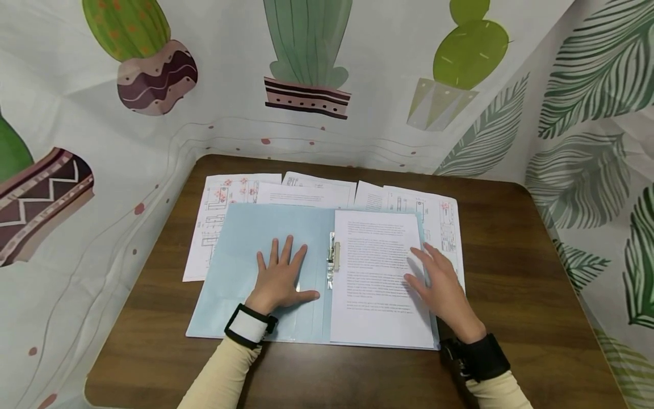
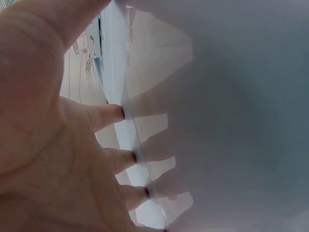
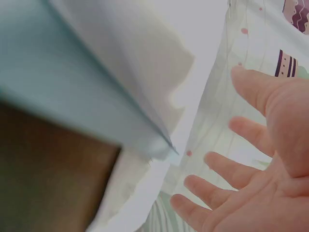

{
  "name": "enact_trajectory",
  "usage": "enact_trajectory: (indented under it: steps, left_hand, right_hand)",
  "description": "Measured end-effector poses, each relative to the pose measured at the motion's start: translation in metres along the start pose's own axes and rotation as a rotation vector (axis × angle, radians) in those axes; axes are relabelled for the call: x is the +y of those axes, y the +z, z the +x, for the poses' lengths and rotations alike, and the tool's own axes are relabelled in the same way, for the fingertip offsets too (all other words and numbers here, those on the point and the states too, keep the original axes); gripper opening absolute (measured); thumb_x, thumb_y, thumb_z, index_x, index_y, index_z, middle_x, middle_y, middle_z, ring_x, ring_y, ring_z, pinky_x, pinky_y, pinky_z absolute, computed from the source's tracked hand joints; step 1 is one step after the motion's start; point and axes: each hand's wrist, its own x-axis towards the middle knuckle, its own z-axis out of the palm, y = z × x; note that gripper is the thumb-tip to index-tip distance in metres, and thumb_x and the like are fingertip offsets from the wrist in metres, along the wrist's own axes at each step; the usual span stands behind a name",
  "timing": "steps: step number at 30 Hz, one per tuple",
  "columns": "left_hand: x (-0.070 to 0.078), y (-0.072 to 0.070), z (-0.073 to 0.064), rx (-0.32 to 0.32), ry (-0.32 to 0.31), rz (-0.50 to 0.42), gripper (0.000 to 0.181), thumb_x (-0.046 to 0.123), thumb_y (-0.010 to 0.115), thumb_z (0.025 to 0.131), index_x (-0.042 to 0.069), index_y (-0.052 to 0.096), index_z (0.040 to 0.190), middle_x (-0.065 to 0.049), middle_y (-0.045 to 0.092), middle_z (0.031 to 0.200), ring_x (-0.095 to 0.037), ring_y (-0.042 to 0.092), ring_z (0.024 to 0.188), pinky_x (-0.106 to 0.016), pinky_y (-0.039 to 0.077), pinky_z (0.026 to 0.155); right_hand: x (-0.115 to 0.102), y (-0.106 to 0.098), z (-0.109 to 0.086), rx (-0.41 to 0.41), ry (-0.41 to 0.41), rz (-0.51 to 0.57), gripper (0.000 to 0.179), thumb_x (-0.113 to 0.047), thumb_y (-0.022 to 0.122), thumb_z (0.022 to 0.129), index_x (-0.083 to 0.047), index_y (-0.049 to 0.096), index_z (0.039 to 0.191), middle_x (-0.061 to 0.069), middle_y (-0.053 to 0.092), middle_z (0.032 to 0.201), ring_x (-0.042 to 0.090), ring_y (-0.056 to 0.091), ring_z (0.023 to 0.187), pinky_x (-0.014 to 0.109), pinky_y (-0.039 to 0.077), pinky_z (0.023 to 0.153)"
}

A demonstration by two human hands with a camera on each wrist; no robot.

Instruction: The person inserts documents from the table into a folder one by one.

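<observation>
My left hand (image 1: 277, 283) rests wide on the folder (image 1: 237, 241) at left — my right hand (image 1: 442, 287), also wide, hovers above paper (image 1: 375, 267).

two hands (image 1: 277, 278) (image 1: 443, 286), one table (image 1: 521, 267), one clip (image 1: 334, 257), perhaps five sheets (image 1: 306, 196) beyond one folder (image 1: 237, 255).

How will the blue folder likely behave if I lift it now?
The folder will probably bend at its spine, since it lies open in two halves. The right half is likely heavier, as the paper rests there. That paper may slip or flop: I can't tell whether the clip holds it.
</observation>
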Motion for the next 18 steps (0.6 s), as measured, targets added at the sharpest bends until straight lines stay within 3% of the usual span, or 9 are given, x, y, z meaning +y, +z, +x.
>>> enact_trajectory:
  steps: [9, 18]
  left_hand:
    - [0.0, 0.0, 0.0, 0.003, -0.001, -0.002, 0.117, 0.072, 0.081, 0.071, 0.012, 0.036, 0.161, -0.024, 0.013, 0.169, -0.054, 0.002, 0.152, -0.081, 0.007, 0.11]
    - [0.001, 0.0, -0.001, 0.019, 0.01, 0.003, 0.116, 0.071, 0.081, 0.071, 0.011, 0.037, 0.16, -0.025, 0.016, 0.168, -0.055, 0.005, 0.152, -0.082, 0.009, 0.109]
  right_hand:
    - [0.02, -0.033, 0.022, 0.096, 0.001, -0.042, 0.084, -0.015, 0.084, 0.087, -0.006, 0.038, 0.157, 0.031, 0.023, 0.163, 0.059, 0.03, 0.141, 0.079, 0.036, 0.097]
    - [0.042, -0.058, 0.045, 0.262, -0.022, -0.054, 0.092, -0.009, 0.083, 0.086, -0.012, 0.031, 0.161, 0.023, 0.01, 0.169, 0.055, 0.018, 0.149, 0.081, 0.035, 0.095]
